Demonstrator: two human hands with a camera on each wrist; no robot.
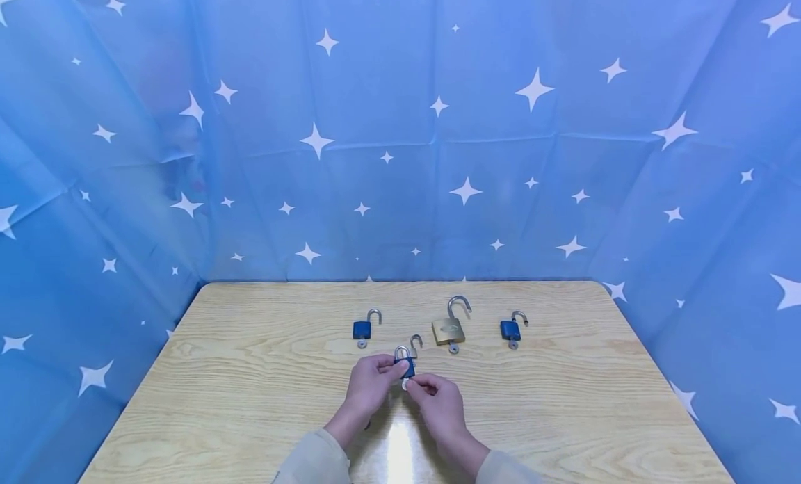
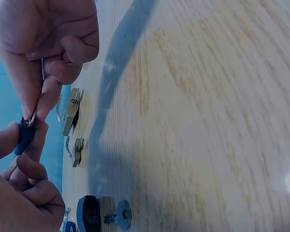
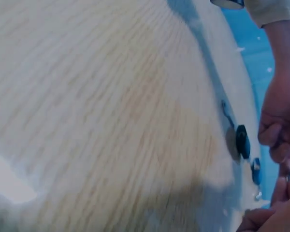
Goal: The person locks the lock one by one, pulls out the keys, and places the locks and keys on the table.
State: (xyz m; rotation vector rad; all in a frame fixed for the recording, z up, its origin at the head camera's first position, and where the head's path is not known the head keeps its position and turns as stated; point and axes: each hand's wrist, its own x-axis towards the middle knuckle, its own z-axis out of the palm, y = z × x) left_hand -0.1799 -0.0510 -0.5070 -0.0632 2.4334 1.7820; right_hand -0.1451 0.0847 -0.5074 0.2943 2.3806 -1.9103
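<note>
My left hand [image 1: 368,385] grips a small blue padlock [image 1: 408,367] between thumb and fingers, its shackle pointing away from me. At the padlock's near end my right hand [image 1: 438,406] pinches a key [image 1: 405,384]. In the left wrist view the key [image 2: 32,119] meets the underside of the held padlock [image 2: 24,138]; how deep it sits is hidden by the fingers. Just beyond the hands lies a small brass padlock [image 1: 414,350], its shackle swung up. The right wrist view shows both hands only at its right edge, with the held padlock mostly hidden.
Farther back lie a blue padlock [image 1: 361,329], a large brass padlock [image 1: 448,330] and another blue padlock [image 1: 510,330], all with raised shackles and keys in them. Near my left wrist lies a dark padlock [image 2: 88,214] with a loose key [image 2: 123,215] beside it. A star-patterned curtain [image 1: 400,192] surrounds the wooden table [image 1: 563,414].
</note>
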